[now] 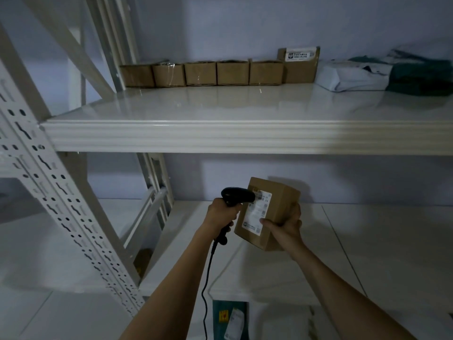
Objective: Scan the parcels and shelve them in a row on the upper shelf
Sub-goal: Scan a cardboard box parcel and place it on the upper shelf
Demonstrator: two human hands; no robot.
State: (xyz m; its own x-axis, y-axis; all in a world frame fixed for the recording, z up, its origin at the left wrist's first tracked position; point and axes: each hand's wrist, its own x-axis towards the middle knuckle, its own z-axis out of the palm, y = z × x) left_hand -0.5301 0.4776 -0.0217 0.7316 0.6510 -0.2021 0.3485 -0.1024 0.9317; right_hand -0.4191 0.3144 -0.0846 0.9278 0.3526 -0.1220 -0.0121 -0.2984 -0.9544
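The left hand (221,213) is curled round the grip of a black barcode scanner (236,196), its nose almost touching the white label (256,212) of a brown parcel (269,213). The right hand (285,223) grips that parcel from the right side, thumb on the label, holding it tilted in front of the lower shelf (367,241). The scanner's cable (206,285) hangs down between the arms. Above, on the upper shelf (220,136), a row of cardboard boxes (215,72) stands against the wall, with soft mail bags (382,73) lying just right of it.
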